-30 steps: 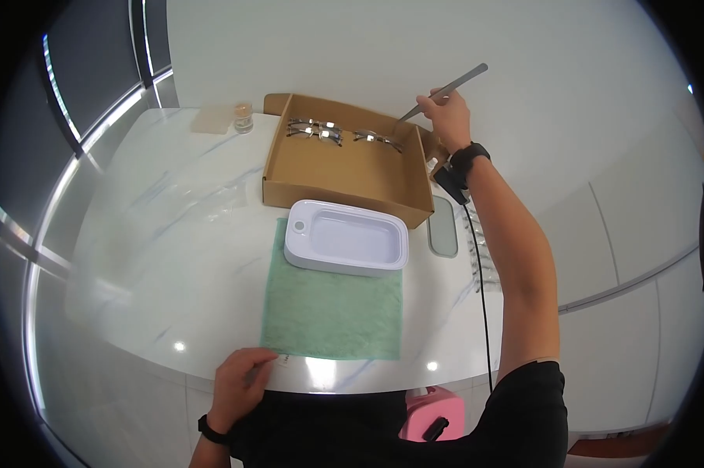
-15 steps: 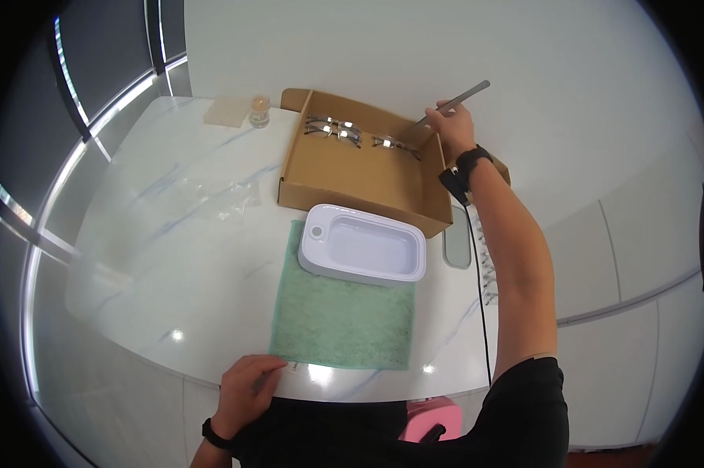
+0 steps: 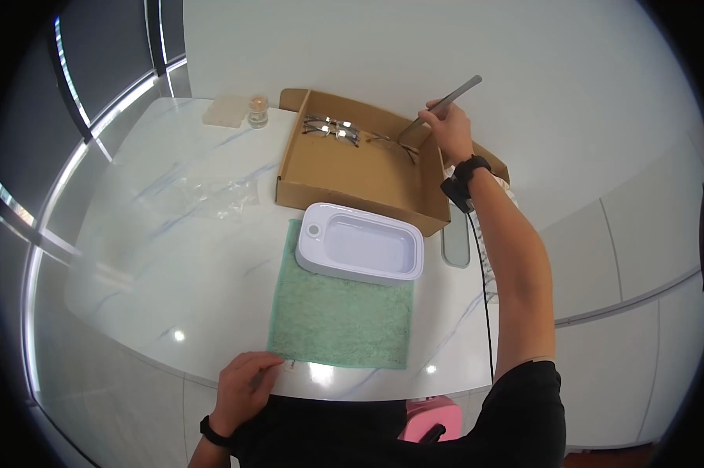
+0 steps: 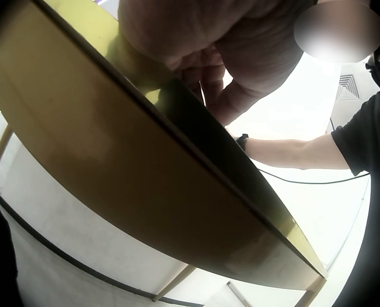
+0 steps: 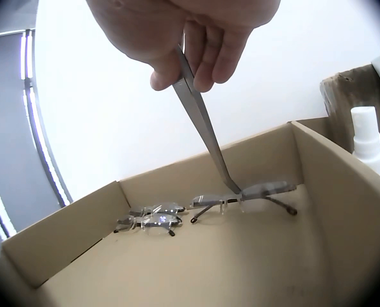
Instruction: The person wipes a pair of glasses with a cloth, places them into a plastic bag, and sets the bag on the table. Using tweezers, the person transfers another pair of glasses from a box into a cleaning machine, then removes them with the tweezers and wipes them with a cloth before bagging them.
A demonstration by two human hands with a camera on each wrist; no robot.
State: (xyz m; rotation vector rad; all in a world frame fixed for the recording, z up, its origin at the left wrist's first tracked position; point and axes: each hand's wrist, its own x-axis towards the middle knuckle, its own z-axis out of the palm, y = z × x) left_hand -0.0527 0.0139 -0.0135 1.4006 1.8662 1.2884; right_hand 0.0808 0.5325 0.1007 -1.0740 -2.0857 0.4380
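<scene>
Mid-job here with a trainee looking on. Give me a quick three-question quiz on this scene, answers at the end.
1. Multiple choice: what does the right hand hold?
A) a screwdriver
B) a pair of tweezers
C) a pen

2. True or false: the pale basin stands inside the cardboard box.

3. Fill in: in the head view, ___ pairs of glasses lie toward the left of the box and ___ toward the right.

Key
1. B; the tips are at the right-hand pair.
2. False; it stands on the green cloth, in front of the box.
3. Two; one.
</scene>
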